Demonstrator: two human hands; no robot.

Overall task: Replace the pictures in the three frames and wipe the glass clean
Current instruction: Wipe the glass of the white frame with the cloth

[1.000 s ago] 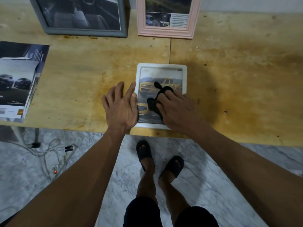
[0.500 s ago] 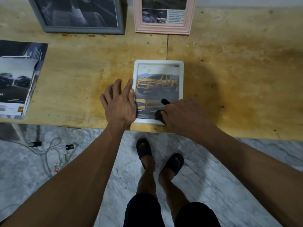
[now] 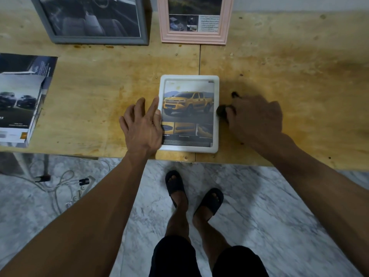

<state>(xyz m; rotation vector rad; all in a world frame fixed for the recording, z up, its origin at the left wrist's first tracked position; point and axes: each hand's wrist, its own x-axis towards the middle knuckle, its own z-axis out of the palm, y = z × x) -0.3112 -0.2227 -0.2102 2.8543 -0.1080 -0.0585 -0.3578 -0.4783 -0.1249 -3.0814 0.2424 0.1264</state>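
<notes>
A white picture frame (image 3: 189, 78) lies flat near the table's front edge, showing a yellow pickup truck picture under its glass. My left hand (image 3: 140, 124) rests flat on the table with thumb and forefinger against the frame's left edge. My right hand (image 3: 253, 118) sits on the table just right of the frame, closed on a dark cloth (image 3: 221, 111) that peeks out by the frame's right edge. A grey frame (image 3: 93, 40) and a pink frame (image 3: 193, 38) stand at the back, each with a picture inside.
A stack of car brochures (image 3: 20, 100) lies at the left of the wooden table (image 3: 299, 76). Below the front edge are a marble floor, my sandalled feet (image 3: 193, 192), and cables with a power strip (image 3: 79, 188) at the left.
My right hand with the cloth slid down the glass, then off the frame to the table at its right. The left hand stayed at the frame's left edge.
</notes>
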